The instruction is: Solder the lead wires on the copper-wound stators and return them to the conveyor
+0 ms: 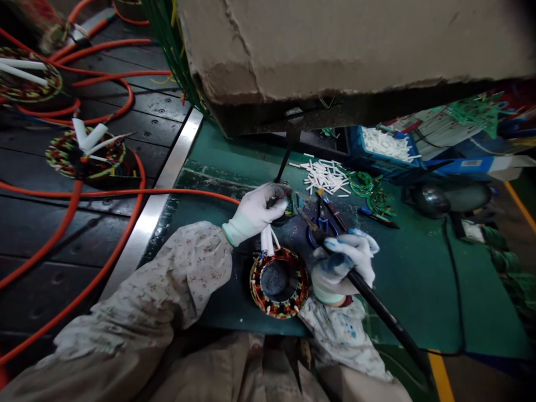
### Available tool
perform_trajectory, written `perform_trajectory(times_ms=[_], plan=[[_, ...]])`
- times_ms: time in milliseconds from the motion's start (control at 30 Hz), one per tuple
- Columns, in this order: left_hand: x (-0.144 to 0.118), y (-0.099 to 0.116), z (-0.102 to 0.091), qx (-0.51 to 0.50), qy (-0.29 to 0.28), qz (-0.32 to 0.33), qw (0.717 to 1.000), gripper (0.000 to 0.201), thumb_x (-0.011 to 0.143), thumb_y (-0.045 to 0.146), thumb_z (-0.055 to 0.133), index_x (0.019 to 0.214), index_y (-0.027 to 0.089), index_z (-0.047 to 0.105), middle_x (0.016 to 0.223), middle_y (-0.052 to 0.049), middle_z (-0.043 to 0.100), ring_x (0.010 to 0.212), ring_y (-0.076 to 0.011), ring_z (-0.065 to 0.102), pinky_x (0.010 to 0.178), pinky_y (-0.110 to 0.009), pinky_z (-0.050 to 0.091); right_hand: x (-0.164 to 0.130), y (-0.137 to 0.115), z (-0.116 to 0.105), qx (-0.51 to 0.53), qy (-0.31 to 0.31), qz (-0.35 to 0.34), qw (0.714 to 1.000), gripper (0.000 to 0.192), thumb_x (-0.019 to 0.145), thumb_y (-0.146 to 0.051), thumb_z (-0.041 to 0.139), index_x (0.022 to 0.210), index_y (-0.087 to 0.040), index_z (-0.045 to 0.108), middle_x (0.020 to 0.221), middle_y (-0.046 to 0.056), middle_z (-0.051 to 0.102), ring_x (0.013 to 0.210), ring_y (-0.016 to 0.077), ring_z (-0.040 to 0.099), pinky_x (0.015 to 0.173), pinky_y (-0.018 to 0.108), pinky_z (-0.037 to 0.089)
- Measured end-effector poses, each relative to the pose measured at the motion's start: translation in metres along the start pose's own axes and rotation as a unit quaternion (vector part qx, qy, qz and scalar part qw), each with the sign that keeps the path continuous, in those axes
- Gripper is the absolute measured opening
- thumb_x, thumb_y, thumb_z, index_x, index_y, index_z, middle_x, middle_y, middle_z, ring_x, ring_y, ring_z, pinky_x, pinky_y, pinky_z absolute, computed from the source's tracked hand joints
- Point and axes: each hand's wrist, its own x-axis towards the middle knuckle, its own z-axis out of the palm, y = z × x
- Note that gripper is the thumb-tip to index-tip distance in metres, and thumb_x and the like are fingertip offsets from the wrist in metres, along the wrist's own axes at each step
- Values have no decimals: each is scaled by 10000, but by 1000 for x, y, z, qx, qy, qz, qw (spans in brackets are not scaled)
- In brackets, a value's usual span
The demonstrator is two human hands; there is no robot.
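Note:
My left hand, in a white glove, is closed in a pinch at the end of an orange cable. A small dark piece and a thin red wire show at its fingertips; the joint itself is hard to make out. My gloved right hand grips a soldering iron with a long black handle, its metal tip pointing up-left, apart from the left fingertips. Below and between the hands lies a ring-shaped stator with copper windings. White sleeves rise from it toward my left hand.
Blue-handled pliers, loose white tubes and green wire bundles lie on the green bench. A blue bin holds more tubes. A cardboard box overhangs the back. Another stator sits among orange cables at left.

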Motion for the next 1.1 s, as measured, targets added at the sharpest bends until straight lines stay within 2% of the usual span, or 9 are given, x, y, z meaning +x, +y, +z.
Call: perform_trajectory(times_ms=[100,200,333,433,567,733,933,1100], plan=[[0,1,0,-4,-6,-5,1000,123,862,255,615,937,172,666,1039,-58,740,984,-191,696,911,-309,545,-2,2,0,-20,-7,-4,1000,218,945,-387,550,814,-272,680,546,-63,550,534,131,530,794,403,447],[0,2,0,-2,-7,-3,1000,116,867,260,619,931,175,665,1036,-56,739,985,-193,697,912,-305,546,-3,2,0,-30,-12,-5,999,251,954,-408,522,802,-276,672,575,-59,572,530,131,529,795,416,452],[-1,3,0,-11,0,8,1000,106,892,268,606,911,181,663,1060,-57,739,1014,-192,697,929,-297,541,-3,0,-2,-23,-5,-9,1000,316,993,-425,467,818,-268,678,514,-71,551,476,119,502,779,408,441],[-2,4,0,-14,7,17,1000,101,893,267,614,896,180,665,1053,-57,739,1005,-190,698,912,-292,542,-2,-1,-3,-24,-19,-7,1000,271,990,-381,475,846,-269,676,513,-77,536,475,118,497,790,404,449],[-2,4,1,-11,6,8,1000,68,868,236,635,873,180,673,1058,-56,740,1009,-188,697,911,-283,542,5,-1,7,-38,-44,8,998,168,962,-342,535,929,-270,683,663,-47,619,609,127,561,836,387,450],[-2,4,1,-12,10,24,1000,51,834,172,627,839,176,677,1080,-51,741,1013,-177,701,914,-275,548,15,4,33,-133,-182,47,973,229,931,-345,597,1145,-316,672,966,17,674,901,188,632,855,381,453],[-2,4,-2,-13,9,36,999,52,839,155,635,842,174,684,1109,-53,741,1034,-178,702,935,-289,549,6,10,31,-106,-182,117,971,270,912,-331,605,1176,-291,640,1049,37,673,954,202,638,864,393,499],[1,4,-2,-14,3,21,1000,87,887,223,633,921,181,702,1103,-55,748,1057,-189,702,958,-297,546,4,11,31,-89,-185,109,973,224,917,-320,597,1127,-268,654,1015,33,686,933,197,640,874,397,487]])
